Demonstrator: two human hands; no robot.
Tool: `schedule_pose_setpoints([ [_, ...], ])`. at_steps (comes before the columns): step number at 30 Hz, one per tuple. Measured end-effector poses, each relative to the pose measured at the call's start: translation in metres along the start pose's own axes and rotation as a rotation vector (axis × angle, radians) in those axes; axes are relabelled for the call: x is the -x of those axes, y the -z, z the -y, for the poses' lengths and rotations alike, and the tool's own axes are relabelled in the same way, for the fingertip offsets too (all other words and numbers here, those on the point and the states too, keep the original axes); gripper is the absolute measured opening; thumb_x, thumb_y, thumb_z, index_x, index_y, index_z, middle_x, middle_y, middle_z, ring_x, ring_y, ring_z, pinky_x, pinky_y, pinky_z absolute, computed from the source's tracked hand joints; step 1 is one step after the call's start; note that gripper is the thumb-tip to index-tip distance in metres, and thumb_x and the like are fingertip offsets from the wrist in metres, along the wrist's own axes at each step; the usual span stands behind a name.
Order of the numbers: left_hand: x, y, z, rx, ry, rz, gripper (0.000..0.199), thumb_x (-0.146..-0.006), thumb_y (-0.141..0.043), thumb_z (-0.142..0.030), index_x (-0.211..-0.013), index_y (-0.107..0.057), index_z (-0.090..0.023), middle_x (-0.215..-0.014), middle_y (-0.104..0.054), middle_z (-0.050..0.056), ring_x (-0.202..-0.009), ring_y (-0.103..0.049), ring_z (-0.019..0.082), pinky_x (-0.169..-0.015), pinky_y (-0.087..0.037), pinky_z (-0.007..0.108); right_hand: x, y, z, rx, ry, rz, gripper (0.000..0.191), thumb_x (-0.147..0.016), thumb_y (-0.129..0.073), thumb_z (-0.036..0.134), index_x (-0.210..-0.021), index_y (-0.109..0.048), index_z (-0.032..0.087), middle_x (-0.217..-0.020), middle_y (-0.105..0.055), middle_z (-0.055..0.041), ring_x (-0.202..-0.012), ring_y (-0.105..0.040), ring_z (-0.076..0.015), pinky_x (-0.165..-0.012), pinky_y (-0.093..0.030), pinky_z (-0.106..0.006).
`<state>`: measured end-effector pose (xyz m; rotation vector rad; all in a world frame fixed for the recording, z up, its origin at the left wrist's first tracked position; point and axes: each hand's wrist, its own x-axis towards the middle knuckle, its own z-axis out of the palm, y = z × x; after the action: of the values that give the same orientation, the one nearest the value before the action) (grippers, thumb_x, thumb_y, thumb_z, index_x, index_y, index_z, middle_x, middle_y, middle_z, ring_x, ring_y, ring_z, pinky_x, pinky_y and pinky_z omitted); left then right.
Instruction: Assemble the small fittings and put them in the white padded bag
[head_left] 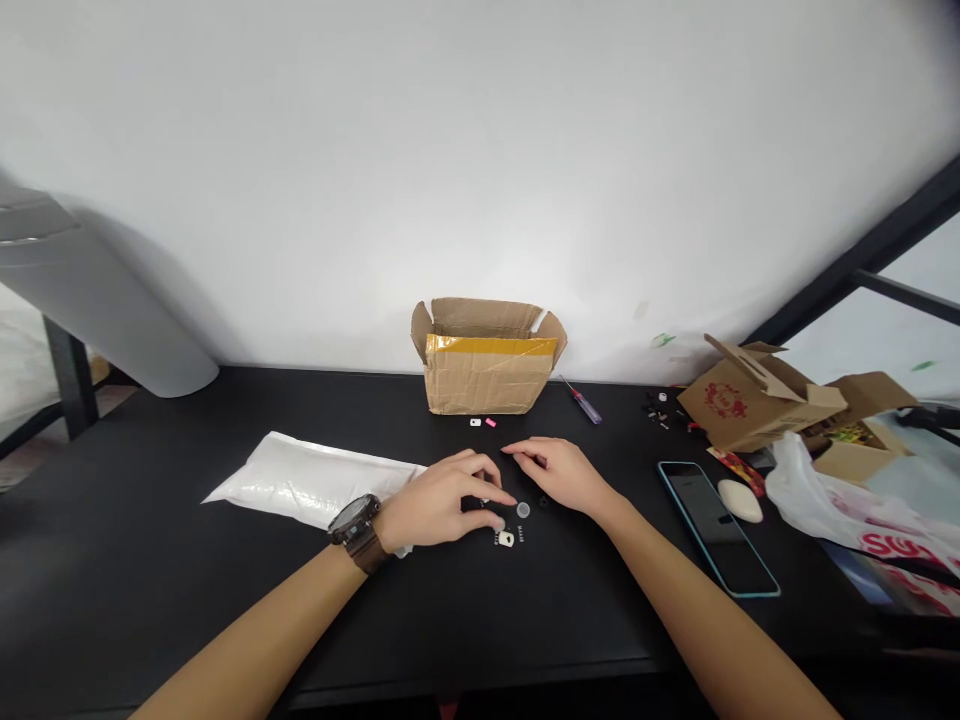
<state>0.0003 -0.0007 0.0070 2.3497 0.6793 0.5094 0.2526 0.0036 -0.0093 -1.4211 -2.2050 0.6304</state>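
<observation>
My left hand [442, 500], with a dark wristwatch [355, 527] on its wrist, curls down over a cluster of small parts on the black table [225, 600]. Its fingertips hide whatever lies beneath them, though something pale shows at the thumb. Just below sits a small white component [506, 539] beside tiny dark bits. A clear round disc [523, 510] lies between my hands. My right hand [559, 475] hovers just above and to the right of the disc, fingers extended toward my left hand, holding nothing.
An open cardboard box [487, 355] stands against the white wall, with a small pink piece [490, 423] in front. A white mailer [307, 480] lies left; a screwdriver [581, 401], phone [718, 530], small dark parts [658, 410], torn cardboard box [757, 395] and plastic bag [847, 500] lie right.
</observation>
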Motion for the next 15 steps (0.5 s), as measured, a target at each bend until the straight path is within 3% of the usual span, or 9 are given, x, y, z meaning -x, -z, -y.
schedule_pose_setpoints([
  [3,-0.0011,-0.0019,0.0013,-0.004,0.002,0.041,0.024,-0.091,-0.074,-0.043,-0.113,-0.078,-0.037,-0.114,-0.067,0.001,-0.108,-0.06,0.02,-0.098,-0.046,0.032,0.0001,0.0004,-0.0003,-0.001,0.003,0.001,0.032,-0.101,-0.05,0.026,-0.119,-0.076,0.034,-0.114,-0.078,0.0009,-0.101,-0.072,-0.0214,-0.085,-0.054,-0.035],
  [15,-0.0037,-0.006,0.0024,0.012,-0.02,0.008,0.012,-0.095,-0.069,-0.035,-0.1,-0.077,-0.027,-0.109,-0.069,0.001,-0.104,-0.061,0.018,-0.095,-0.047,0.031,0.0,-0.0011,-0.0027,0.026,0.016,-0.006,0.031,-0.102,-0.051,0.026,-0.119,-0.075,0.033,-0.114,-0.078,0.0017,-0.1,-0.072,-0.02,-0.086,-0.054,-0.032],
])
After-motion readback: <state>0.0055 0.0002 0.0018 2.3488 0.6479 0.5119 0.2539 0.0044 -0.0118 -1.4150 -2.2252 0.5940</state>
